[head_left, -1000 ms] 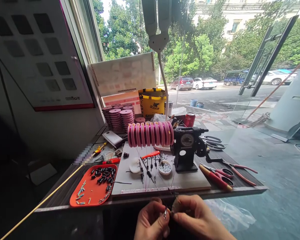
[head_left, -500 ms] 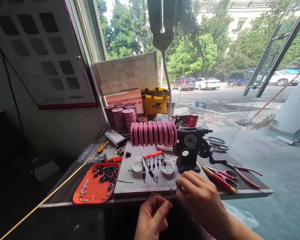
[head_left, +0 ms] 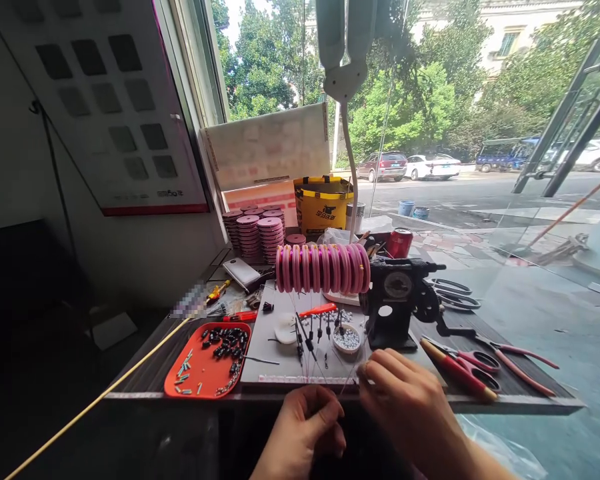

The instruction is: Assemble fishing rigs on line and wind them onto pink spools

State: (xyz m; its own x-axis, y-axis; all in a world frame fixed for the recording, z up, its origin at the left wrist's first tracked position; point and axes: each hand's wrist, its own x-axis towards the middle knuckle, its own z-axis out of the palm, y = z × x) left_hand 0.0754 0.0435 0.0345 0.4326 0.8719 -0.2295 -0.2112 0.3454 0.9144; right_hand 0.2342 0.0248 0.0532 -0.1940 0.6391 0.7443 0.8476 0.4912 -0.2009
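Observation:
In the head view, my left hand (head_left: 310,423) is closed in a pinch just off the table's front edge, with thin line (head_left: 349,380) running at its fingertips. My right hand (head_left: 405,397) is closed too, its fingertips on the line over the edge, a little higher and to the right. Several lines drop from a row of pink ring-shaped spools (head_left: 323,269) on a black hand-crank winder (head_left: 393,303). Small black pieces (head_left: 307,343) hang on these lines above a white board (head_left: 265,367). What lies between my fingertips is too small to make out.
An orange tray (head_left: 207,367) with black parts and small tubes sits left. A dish of beads (head_left: 347,339) stands on the board. Red-handled scissors (head_left: 483,360) and pliers (head_left: 525,367) lie right. Stacked pink discs (head_left: 270,237), a yellow bag (head_left: 324,207) and a red can (head_left: 399,243) stand behind.
The camera has turned slightly left, so the table sits further right in view. Against the table, both hands have shifted slightly left. Both stay pinched at the line.

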